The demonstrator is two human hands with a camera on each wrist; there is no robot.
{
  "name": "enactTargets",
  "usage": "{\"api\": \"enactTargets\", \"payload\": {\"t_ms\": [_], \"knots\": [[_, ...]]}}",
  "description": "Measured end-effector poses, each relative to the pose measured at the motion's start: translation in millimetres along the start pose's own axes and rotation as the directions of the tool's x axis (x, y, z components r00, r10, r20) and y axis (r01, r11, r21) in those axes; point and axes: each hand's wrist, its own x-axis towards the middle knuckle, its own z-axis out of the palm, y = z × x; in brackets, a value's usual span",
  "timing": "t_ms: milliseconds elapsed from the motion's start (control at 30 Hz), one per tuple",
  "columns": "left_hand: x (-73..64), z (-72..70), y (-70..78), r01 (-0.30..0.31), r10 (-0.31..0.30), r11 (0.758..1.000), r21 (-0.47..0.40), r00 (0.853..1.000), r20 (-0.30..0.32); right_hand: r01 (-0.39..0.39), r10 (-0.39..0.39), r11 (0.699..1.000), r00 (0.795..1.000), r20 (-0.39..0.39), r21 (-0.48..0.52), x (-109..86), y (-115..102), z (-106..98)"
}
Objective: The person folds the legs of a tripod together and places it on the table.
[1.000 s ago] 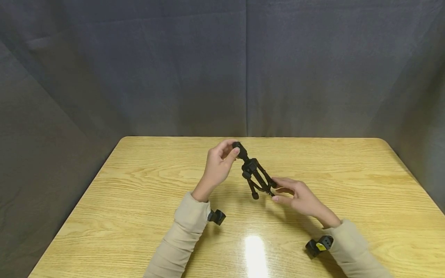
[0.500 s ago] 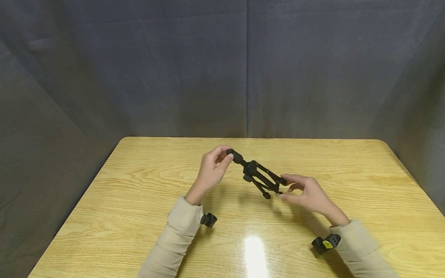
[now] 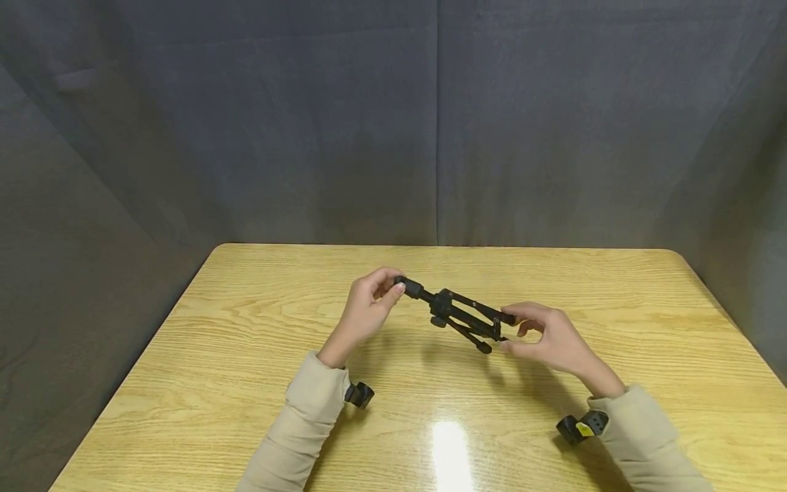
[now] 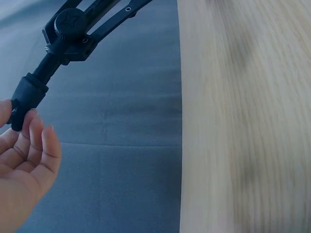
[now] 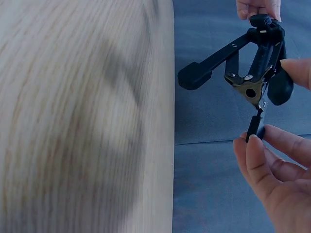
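A small black tripod [image 3: 444, 305] is held above the table between my two hands, tilted almost level, its legs partly spread to the right. My left hand [image 3: 367, 304] pinches the narrow head end [image 4: 29, 93] between thumb and fingers. At the other end, my right hand [image 3: 546, 338] grips the legs. In the right wrist view, its fingertips pinch one leg's foot [image 5: 255, 128], while another digit touches a second foot [image 5: 280, 88]. The third leg [image 5: 197, 75] sticks out untouched. A round knob [image 4: 70, 23] shows on the tripod's hub.
The wood-grain table [image 3: 246, 328] lies beneath both hands, with a bright glare spot near its front. Dark grey cloth [image 3: 344, 137] hangs behind the table and along its sides. Small black wrist cameras [image 3: 361, 394] are strapped to both sleeves.
The tripod has swung from a steep slant to nearly level. My left hand has moved left and down with the head end, and my right hand a little right with the legs.
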Motion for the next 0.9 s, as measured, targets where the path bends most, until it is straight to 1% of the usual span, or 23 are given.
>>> {"api": "enactTargets", "payload": {"t_ms": [100, 267, 367, 500, 567, 733, 900], "knots": [[-2.3, -1.1, -2.7, 0.018, -0.019, 1.000, 0.011, 1.000, 0.012, 0.018, -0.018, 1.000, 1.000, -0.012, -0.018, 1.3, -0.5, -0.4], [-6.0, -2.6, -7.2, 0.044, -0.046, 0.998, 0.042, 0.998, 0.043, 0.019, -0.020, 1.000, 1.000, -0.019, -0.020, 2.8, 0.2, -0.1], [-6.2, -0.4, -23.2, 0.065, -0.068, 0.997, 0.045, 0.996, 0.059, 0.012, -0.013, 1.000, 1.000, -0.012, -0.007, 3.3, 2.0, 1.6], [-6.4, 3.5, -47.9, 0.084, -0.087, 0.996, 0.034, 0.993, 0.077, -0.029, 0.029, 0.999, 0.999, 0.019, 0.016, 3.1, 5.8, 4.2], [-7.0, 4.1, -53.2, 0.088, -0.090, 0.996, 0.032, 0.992, 0.085, -0.053, 0.052, 0.998, 0.998, 0.038, 0.017, 2.8, 7.9, 5.0], [-8.5, 2.9, -58.6, 0.075, -0.078, 0.996, 0.041, 0.992, 0.098, -0.087, 0.085, 0.996, 0.994, 0.070, 0.026, 3.0, 12.2, 7.0], [-9.8, 0.7, -60.2, 0.069, -0.076, 0.996, 0.060, 0.991, 0.112, -0.083, 0.079, 0.996, 0.993, 0.083, 0.044, 4.8, 15.7, 9.3]]}}
